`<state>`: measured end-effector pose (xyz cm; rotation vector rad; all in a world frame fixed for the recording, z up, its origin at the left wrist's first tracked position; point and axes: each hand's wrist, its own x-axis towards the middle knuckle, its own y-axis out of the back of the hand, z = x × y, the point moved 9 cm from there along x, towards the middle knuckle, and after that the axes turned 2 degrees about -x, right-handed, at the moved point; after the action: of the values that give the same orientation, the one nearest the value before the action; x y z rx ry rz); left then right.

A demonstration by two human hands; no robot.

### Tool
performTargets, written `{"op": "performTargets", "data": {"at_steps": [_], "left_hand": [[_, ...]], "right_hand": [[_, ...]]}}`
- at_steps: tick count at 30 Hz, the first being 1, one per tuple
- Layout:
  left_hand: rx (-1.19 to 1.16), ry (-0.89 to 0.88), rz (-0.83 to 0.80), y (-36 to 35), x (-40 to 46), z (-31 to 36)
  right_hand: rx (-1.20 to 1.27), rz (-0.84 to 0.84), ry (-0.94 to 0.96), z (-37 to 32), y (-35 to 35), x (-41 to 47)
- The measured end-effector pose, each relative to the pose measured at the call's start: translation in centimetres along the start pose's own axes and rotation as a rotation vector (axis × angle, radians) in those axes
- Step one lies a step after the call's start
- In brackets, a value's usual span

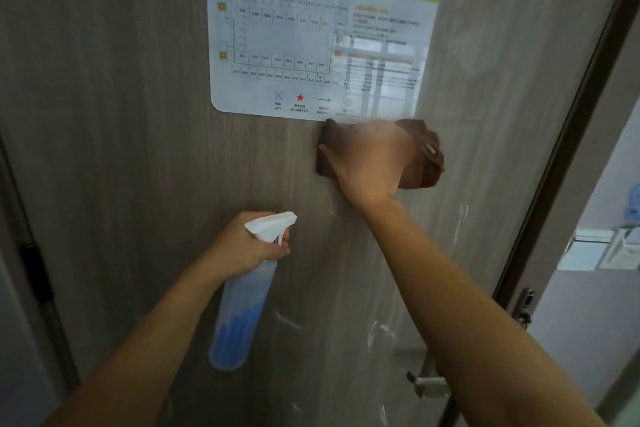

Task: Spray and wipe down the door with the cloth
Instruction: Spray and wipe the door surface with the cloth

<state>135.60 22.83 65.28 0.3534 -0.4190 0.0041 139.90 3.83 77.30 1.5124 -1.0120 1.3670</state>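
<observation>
A grey-brown wood-grain door (138, 114) fills the view. My right hand (367, 156) presses a brown cloth (422, 163) flat against the door, just under the lower edge of a wall chart; the hand is blurred and its fingers lie spread over the cloth. My left hand (242, 246) grips the neck of a clear spray bottle (239, 308) with a white trigger head and blue liquid, held lower and to the left, nozzle pointing right. Wet streaks show on the door (381, 329) below the cloth.
A laminated floor-plan chart (311, 38) with a blue header is fixed to the upper door. The metal door handle (429, 381) sits at the lower right under my right forearm. The door's edge and latch plate (524, 305) stand at the right, with a room beyond. A dark hinge (33, 267) is on the left.
</observation>
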Motion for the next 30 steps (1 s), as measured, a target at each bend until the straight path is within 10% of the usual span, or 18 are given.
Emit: {"op": "performTargets", "data": {"at_steps": [19, 30], "left_hand": [[-0.071, -0.043, 0.076, 3.9, 0.0, 0.0], [-0.064, -0.088, 0.095, 4.9, -0.5, -0.8]], "right_hand": [[0.047, -0.069, 0.032, -1.4, -1.7, -13.9], [0.048, -0.014, -0.133, -2.1, -0.9, -5.0]]}}
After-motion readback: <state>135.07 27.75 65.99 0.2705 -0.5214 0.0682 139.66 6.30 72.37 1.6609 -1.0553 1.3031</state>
